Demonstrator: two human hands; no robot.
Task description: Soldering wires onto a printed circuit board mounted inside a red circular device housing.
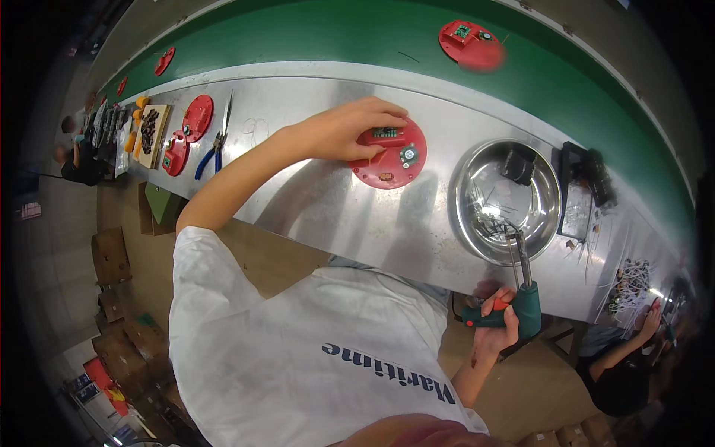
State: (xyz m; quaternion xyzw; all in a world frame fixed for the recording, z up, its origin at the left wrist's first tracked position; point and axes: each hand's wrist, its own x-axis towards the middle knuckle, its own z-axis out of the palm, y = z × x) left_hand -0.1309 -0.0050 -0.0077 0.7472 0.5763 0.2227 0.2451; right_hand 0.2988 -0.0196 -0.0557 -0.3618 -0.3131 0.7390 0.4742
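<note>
My left hand (359, 128) is over a round red disc (391, 173) on the metal bench, thumb and fingers closing round its upper left part. Small green circuit boards sit on the disc, and a thin wire shows by my thumb. My right hand (497, 320) grips a dark green soldering gun (528, 311) with a red trigger, near the bench's front edge. The gun's tip points up over the rim of a shiny steel bowl (463, 223). In the bowl lie thin wire pieces and a black block (519, 165).
Blue-handled pliers (211, 158) and two more red discs (197, 118) lie at left, beside a tray of dark parts (153, 134). A green belt (335, 37) carries further discs. Right of the bowl are a black holder (577, 186) and a wire pile (629, 294); co-workers sit at both ends.
</note>
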